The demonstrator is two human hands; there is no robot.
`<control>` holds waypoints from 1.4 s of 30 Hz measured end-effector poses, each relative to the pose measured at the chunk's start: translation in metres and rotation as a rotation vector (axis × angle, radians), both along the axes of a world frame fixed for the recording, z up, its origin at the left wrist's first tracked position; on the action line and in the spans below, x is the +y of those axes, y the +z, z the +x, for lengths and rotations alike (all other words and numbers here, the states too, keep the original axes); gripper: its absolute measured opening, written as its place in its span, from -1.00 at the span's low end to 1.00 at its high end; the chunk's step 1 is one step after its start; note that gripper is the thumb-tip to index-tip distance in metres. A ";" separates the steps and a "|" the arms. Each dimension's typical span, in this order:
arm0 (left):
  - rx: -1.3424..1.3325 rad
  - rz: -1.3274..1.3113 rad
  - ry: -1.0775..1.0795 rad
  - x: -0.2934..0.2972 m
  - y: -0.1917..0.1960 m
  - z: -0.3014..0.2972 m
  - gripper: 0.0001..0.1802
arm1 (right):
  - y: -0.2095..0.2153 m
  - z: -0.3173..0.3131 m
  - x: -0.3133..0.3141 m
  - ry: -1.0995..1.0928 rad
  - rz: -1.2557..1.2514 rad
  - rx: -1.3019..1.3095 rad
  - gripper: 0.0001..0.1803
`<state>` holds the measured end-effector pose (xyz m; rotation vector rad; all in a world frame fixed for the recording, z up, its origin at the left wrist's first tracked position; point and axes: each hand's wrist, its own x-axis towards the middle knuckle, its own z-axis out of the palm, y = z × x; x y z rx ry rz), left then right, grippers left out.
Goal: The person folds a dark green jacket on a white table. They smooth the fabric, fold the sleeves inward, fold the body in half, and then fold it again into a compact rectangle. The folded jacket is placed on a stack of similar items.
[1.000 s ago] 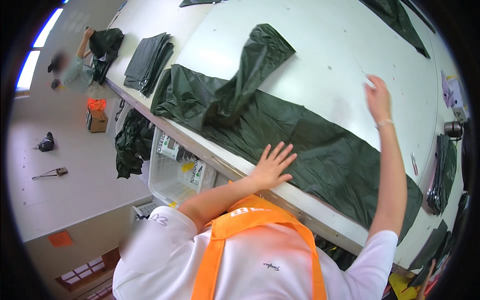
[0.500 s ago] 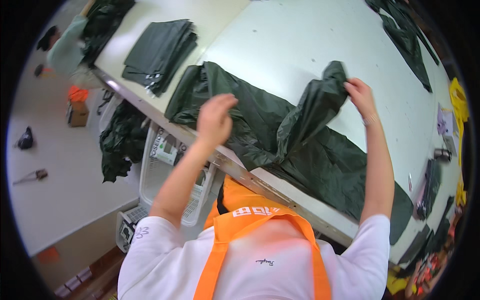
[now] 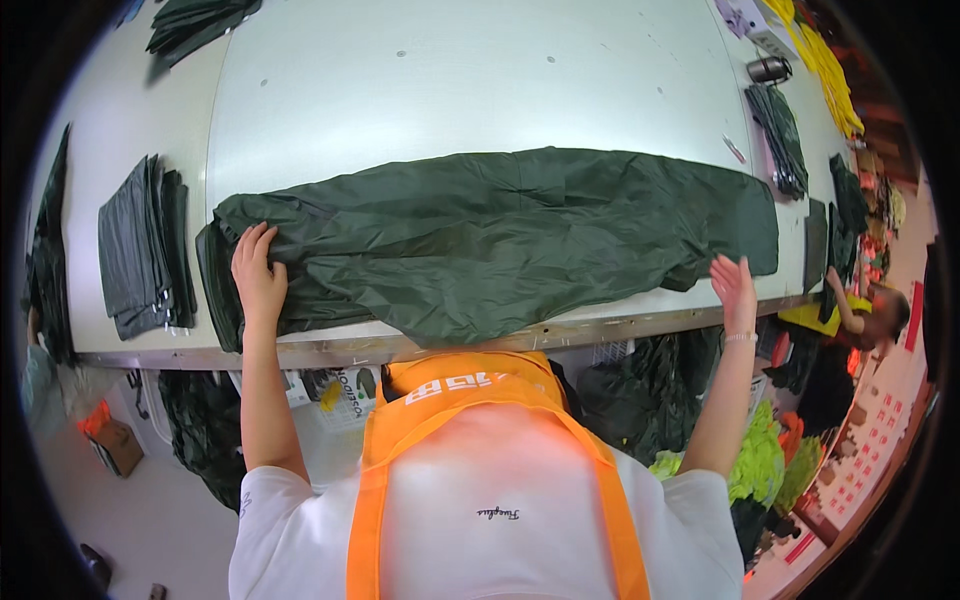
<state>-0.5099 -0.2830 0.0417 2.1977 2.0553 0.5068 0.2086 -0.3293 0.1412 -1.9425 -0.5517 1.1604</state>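
Observation:
A dark green, shiny rainwear-like garment (image 3: 480, 225) lies lengthwise across the white table, creased, with its lower middle drooping over the near edge. My left hand (image 3: 258, 272) rests on the left end of this garment, fingers extended and slightly apart. At the garment's near right corner is my right hand (image 3: 734, 288), its fingers stretched out beside the hem. Nothing shows gripped in either hand. Whether the right fingertips touch the fabric is hard to tell.
A stack of folded dark green pieces (image 3: 140, 250) lies left of the garment. More packed green pieces (image 3: 778, 140), a dark cylinder (image 3: 769, 69) and yellow fabric (image 3: 825, 75) line the right side. Below the table edge (image 3: 560, 330) hang dark green fabrics (image 3: 645, 395). A person (image 3: 868, 318) is at the far right.
The raised part of the garment has come down, and the garment now lies spread out lengthwise. My right hand has let go of it. The view has turned to the right.

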 end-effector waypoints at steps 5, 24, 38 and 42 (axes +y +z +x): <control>0.078 -0.006 -0.055 0.014 0.014 0.009 -0.57 | -0.020 -0.015 0.078 0.128 -0.366 -0.258 -0.27; -0.582 0.223 0.118 0.054 -0.014 -0.081 -0.80 | 0.265 -0.053 -0.132 -0.106 0.799 -0.863 -0.57; 0.041 0.103 0.278 0.059 0.028 0.029 -0.40 | -0.014 0.031 0.047 0.266 0.631 -0.355 -0.70; 0.180 -0.140 0.465 0.027 0.002 0.131 0.08 | -0.015 0.019 0.063 0.109 0.522 -0.764 -0.68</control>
